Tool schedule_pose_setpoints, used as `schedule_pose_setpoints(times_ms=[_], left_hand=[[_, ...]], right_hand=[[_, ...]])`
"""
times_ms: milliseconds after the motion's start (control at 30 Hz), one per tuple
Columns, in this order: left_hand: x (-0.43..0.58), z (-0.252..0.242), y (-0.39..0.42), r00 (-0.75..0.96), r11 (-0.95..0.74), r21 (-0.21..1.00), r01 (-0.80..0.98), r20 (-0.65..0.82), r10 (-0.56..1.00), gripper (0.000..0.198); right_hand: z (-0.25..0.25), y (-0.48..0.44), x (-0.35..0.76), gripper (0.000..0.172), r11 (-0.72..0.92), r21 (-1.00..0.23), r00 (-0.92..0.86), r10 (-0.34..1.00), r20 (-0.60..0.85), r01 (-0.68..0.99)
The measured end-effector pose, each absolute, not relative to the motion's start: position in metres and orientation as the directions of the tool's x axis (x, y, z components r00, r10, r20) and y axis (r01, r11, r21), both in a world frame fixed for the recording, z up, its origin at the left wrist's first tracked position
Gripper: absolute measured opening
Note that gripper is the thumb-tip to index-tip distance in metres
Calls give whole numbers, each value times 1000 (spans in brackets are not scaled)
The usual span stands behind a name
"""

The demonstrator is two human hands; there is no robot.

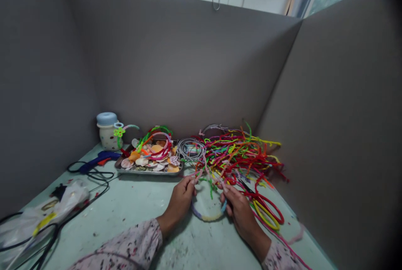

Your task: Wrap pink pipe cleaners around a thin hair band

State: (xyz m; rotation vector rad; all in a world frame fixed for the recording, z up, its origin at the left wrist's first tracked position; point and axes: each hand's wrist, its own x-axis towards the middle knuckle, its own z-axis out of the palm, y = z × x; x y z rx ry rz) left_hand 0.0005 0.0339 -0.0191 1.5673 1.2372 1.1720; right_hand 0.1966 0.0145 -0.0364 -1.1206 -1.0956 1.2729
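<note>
A ring of pastel pipe cleaner (211,218), blue, cream and lilac along its near side, is held upright or tilted above the table between both hands. My left hand (181,198) is closed on its left side, thumb against the fingers. On the right side my right hand (238,208) pinches it too. Pale pink pipe cleaner (206,162) runs up from between the hands in a peak; its exact join to the ring is hard to see. A short green pipe cleaner (211,190) shows inside the ring, perhaps behind it.
Behind the hands lies a heap of coloured pipe cleaners (235,150), beside a silver wire coil (191,150). A metal tray (150,173) holds shells. Leftward are a lidded jar (108,134), a blue glue gun (96,162), cables and a plastic bag (70,199). Grey panels enclose the table.
</note>
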Motion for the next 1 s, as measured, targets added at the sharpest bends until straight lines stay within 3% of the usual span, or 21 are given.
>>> schedule_pose_setpoints(times_ms=[500, 1000], left_hand=[[0, -21, 35, 91, -222, 939, 263, 205, 975, 34], [0, -20, 35, 134, -277, 917, 287, 248, 959, 36]], right_hand=[[-34, 14, 196, 30, 24, -993, -19, 999, 26, -115], [-31, 13, 195, 38, 29, -997, -26, 999, 31, -75]])
